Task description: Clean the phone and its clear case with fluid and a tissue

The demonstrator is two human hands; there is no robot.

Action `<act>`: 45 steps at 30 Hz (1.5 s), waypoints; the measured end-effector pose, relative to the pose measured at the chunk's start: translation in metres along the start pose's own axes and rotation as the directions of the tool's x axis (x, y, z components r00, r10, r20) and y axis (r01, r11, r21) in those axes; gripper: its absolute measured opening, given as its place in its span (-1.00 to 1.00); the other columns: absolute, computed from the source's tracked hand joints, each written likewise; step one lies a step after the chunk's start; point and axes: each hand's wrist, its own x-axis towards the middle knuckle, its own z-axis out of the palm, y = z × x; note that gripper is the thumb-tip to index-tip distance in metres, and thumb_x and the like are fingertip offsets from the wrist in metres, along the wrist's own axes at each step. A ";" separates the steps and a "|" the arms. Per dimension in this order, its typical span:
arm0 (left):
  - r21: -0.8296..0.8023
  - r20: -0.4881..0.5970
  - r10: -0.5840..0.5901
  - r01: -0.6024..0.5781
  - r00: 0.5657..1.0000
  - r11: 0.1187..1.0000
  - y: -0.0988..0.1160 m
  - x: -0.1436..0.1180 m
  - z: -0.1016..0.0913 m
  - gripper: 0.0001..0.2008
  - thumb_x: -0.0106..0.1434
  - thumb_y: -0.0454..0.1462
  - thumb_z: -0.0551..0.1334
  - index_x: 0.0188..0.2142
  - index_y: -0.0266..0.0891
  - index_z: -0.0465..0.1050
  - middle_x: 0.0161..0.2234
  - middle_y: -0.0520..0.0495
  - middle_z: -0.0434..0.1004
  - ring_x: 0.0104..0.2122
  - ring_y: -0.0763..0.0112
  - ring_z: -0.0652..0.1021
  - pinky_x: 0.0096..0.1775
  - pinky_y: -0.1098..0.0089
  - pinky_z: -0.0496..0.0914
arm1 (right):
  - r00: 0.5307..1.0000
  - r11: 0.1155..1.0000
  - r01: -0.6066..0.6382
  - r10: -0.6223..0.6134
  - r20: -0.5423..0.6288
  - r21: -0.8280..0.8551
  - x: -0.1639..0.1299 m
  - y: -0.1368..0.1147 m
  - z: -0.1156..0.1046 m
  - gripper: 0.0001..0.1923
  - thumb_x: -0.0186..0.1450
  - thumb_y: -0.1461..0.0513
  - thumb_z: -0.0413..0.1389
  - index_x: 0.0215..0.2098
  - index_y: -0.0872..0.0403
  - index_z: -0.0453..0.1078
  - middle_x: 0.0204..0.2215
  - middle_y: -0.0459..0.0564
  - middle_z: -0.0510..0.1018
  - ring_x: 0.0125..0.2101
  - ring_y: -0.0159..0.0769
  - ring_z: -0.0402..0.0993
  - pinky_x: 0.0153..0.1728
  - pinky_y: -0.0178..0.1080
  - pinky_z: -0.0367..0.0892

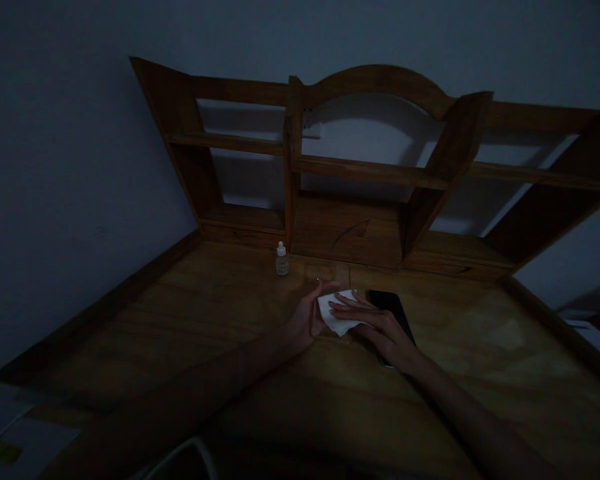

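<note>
Left hand: the left hand is gripping the near-left edge of the cloth, thumb and fingers closing on it, so it is pinching the cloth rather than lying flat.
Right hand: the right hand is lying palm down with fingers stretched out along the cloth, pressing it toward the desk; its heel is covering part of the phone.
Cloth: small, white and crumpled, it is sitting between the two hands, just left of the phone and touching or overlapping its left edge; the light is too dim to say which.
Phone: dark and flat, it is lying face up on the desk, mid-desk, just in front of the shelf unit.
Bottle: a small bottle with a white cap is standing upright, well behind the left hand, near the foot of the shelf unit; nobody is touching it, and the cap looks to be on.
Progress: judging from this, the cloth is already out and in both hands, and the wiping of the phone looks to be barely under way, since the cloth is bunching at the phone's left edge and most of the screen is lying uncovered.
Left to do: most of the phone's face seems unwiped; I cannot tell whether the cloth is damp.
</note>
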 end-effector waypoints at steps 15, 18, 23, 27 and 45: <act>-0.036 0.049 -0.025 0.027 0.998 0.999 0.000 0.005 -0.010 -0.64 0.39 -0.08 0.08 -0.04 -0.29 0.46 0.10 -0.27 0.48 0.07 0.24 0.51 -0.04 0.34 0.43 | 0.996 0.968 -0.066 0.077 -0.039 0.242 -0.001 0.000 -0.004 -0.64 0.35 0.24 -0.04 -0.19 -0.05 0.62 -0.15 -0.09 0.67 0.05 -0.06 0.50 0.38 0.09 -0.23; -0.026 0.058 -0.022 0.024 0.998 0.999 -0.001 0.005 -0.009 -0.63 0.40 -0.09 0.07 -0.03 -0.30 0.45 0.10 -0.29 0.48 0.08 0.22 0.51 0.04 0.29 0.39 | 0.987 0.970 -0.097 0.122 -0.102 0.224 -0.004 0.004 -0.005 -0.65 0.34 0.24 -0.03 -0.23 -0.03 0.62 -0.15 -0.08 0.67 0.09 -0.04 0.46 0.37 0.12 -0.23; 0.035 0.112 -0.035 0.031 0.993 0.999 -0.002 0.004 -0.009 -0.59 0.38 -0.06 0.09 0.02 -0.32 0.44 0.03 -0.31 0.53 -0.01 0.16 0.56 0.08 0.18 0.36 | 0.959 0.994 -0.089 0.105 -0.264 0.068 -0.007 0.011 -0.005 -0.63 0.41 0.22 -0.08 -0.02 -0.08 0.54 -0.02 -0.10 0.61 0.14 -0.08 0.41 0.38 0.15 -0.26; 0.024 0.093 -0.117 0.116 0.989 0.993 -0.003 0.003 -0.005 -0.59 0.37 -0.10 0.11 -0.01 -0.40 0.43 -0.05 -0.32 0.57 -0.10 0.17 0.60 0.12 0.16 0.34 | 0.952 0.990 -0.090 0.054 -0.302 -0.107 -0.005 0.013 -0.003 -0.59 0.46 0.21 -0.12 0.21 -0.13 0.33 0.20 -0.11 0.42 0.28 -0.14 0.20 0.37 0.18 -0.26; -0.001 -0.012 0.045 -0.045 0.999 0.999 0.017 0.001 -0.006 -0.63 0.36 -0.10 0.14 0.03 -0.30 0.42 0.11 -0.30 0.47 0.11 0.15 0.48 0.12 0.19 0.37 | 0.990 0.991 0.133 -0.131 0.059 -0.016 -0.001 -0.006 0.008 -0.62 0.46 0.18 -0.06 0.20 -0.11 0.35 0.19 -0.01 0.43 0.27 -0.11 0.23 0.32 0.18 -0.01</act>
